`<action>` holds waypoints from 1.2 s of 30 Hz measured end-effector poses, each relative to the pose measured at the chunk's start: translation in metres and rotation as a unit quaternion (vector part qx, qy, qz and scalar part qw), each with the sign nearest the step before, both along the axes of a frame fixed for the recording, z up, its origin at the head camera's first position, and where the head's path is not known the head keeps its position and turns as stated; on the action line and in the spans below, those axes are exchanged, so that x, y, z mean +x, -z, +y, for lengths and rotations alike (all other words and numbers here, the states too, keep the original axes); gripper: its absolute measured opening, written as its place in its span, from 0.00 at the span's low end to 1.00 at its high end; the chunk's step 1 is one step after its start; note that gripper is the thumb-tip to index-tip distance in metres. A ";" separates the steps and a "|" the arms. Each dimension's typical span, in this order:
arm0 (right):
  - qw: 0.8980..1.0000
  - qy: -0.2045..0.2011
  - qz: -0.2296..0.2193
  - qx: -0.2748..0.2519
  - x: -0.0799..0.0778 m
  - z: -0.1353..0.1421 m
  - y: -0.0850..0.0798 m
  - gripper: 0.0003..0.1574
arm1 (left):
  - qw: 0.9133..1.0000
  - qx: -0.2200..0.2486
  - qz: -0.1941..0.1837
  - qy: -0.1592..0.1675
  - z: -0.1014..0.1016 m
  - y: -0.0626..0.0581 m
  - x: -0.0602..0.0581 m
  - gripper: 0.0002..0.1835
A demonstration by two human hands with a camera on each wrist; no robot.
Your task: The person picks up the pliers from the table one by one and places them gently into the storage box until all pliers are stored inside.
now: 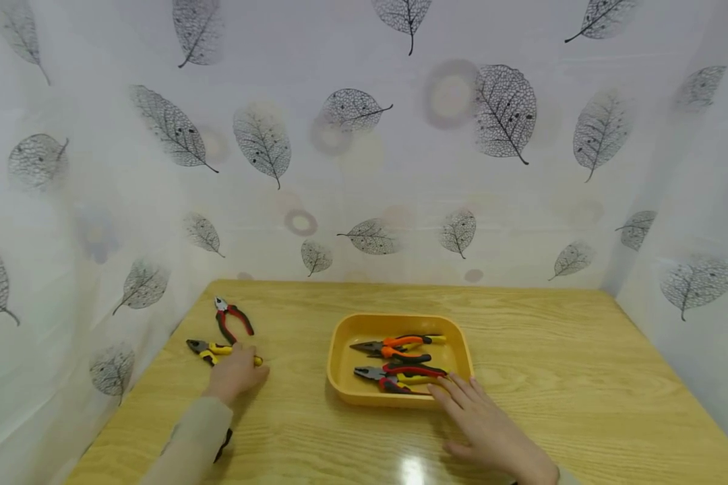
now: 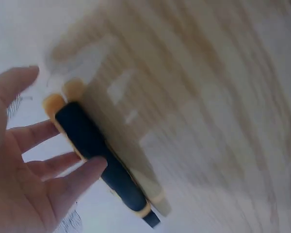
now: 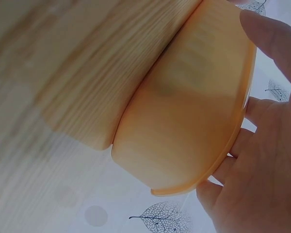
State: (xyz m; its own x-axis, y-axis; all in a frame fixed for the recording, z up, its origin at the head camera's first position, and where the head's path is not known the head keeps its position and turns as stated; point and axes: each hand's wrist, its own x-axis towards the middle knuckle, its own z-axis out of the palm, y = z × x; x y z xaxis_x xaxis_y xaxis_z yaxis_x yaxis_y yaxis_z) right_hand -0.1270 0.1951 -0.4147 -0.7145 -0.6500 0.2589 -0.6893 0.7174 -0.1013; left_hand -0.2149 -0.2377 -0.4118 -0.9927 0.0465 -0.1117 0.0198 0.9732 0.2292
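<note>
In the head view my left hand (image 1: pixel 235 372) lies over a pair of yellow-and-black pliers (image 1: pixel 201 347) on the table's left side. The left wrist view shows fingers touching the pliers' handles (image 2: pixel 104 155), with the thumb apart from them. My right hand (image 1: pixel 482 424) rests its extended fingers on the near right rim of a yellow tray (image 1: pixel 336 364). Inside the tray are orange-and-black long-nose pliers (image 1: pixel 394 347) and red-and-black pliers (image 1: pixel 394 372). Yellow handles (image 1: pixel 439 338) show partly beneath them. In the right wrist view, the fingers reach behind the tray's rim (image 3: pixel 247 87).
Another pair of red-and-black pliers (image 1: pixel 233 322) lies open at the table's far left. A dark curved piece (image 1: pixel 223 446) shows beside my left sleeve, mostly hidden. Leaf-patterned sheeting (image 1: pixel 364 168) surrounds the wooden table (image 1: pixel 552 350) at the back and sides.
</note>
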 end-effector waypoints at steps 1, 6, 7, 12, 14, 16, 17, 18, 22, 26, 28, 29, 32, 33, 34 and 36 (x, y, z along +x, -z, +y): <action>1.000 0.000 -0.001 0.000 0.000 0.000 0.000 0.54 | 1.000 -0.003 0.005 0.000 -0.003 -0.001 0.000 0.30; 1.000 0.001 -0.010 0.002 0.000 -0.001 -0.001 0.54 | 0.998 -0.029 0.023 0.040 -0.024 -0.005 -0.001 0.40; 1.000 0.001 -0.011 0.002 0.000 -0.001 -0.002 0.54 | 0.998 -0.030 0.017 0.049 -0.028 -0.006 -0.001 0.41; 1.000 0.000 -0.008 0.003 0.000 -0.001 -0.002 0.54 | 0.996 -0.020 -0.013 0.092 -0.044 -0.007 -0.003 0.42; 1.000 -0.001 -0.005 0.002 0.000 -0.001 -0.002 0.54 | 0.994 -0.011 -0.020 0.103 -0.046 -0.007 -0.004 0.41; 1.000 -0.003 -0.004 0.002 0.000 -0.001 -0.002 0.54 | 0.994 -0.003 -0.021 0.107 -0.046 -0.006 -0.003 0.39; 1.000 -0.004 -0.004 0.001 0.000 -0.001 -0.002 0.54 | 0.994 0.000 -0.019 0.111 -0.046 -0.005 -0.004 0.38; 1.000 -0.004 -0.003 0.001 0.000 -0.001 -0.002 0.54 | 0.993 0.001 -0.015 0.113 -0.045 -0.004 -0.004 0.37; 1.000 -0.006 -0.001 -0.001 0.000 -0.002 -0.002 0.54 | 0.993 -0.003 0.006 0.121 -0.041 -0.002 -0.003 0.35; 1.000 -0.003 0.001 0.000 0.000 -0.002 -0.001 0.53 | 0.993 -0.021 0.016 0.116 -0.034 -0.001 -0.003 0.35; 1.000 -0.001 0.001 0.001 0.000 -0.001 -0.001 0.54 | 0.993 -0.025 0.012 0.111 -0.029 -0.002 -0.004 0.34; 1.000 0.000 0.000 0.001 0.000 -0.001 0.000 0.54 | 0.994 -0.027 0.007 0.108 -0.027 -0.003 -0.003 0.34; 1.000 -0.001 -0.005 0.000 0.000 -0.001 -0.001 0.54 | 0.995 -0.029 -0.005 0.100 -0.019 -0.007 -0.002 0.33; 1.000 -0.001 -0.006 -0.001 0.000 -0.001 -0.001 0.54 | 0.995 -0.032 -0.009 0.099 -0.016 -0.008 -0.002 0.33; 1.000 -0.002 -0.007 -0.001 0.000 -0.001 -0.001 0.54 | 0.995 -0.036 -0.012 0.096 -0.014 -0.008 -0.002 0.34; 1.000 -0.003 -0.008 -0.001 0.000 -0.002 -0.002 0.54 | 0.995 -0.043 -0.015 0.091 -0.010 -0.007 -0.002 0.36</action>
State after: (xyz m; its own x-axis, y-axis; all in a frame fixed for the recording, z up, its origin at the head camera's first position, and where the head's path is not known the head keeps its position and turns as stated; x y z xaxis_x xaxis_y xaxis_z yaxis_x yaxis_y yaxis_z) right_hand -0.1269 0.1933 -0.4130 -0.7150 -0.6535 0.2483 -0.6914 0.7135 -0.1134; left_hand -0.2173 -0.2481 -0.4045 -0.9647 0.2150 -0.1521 0.1928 0.9700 0.1483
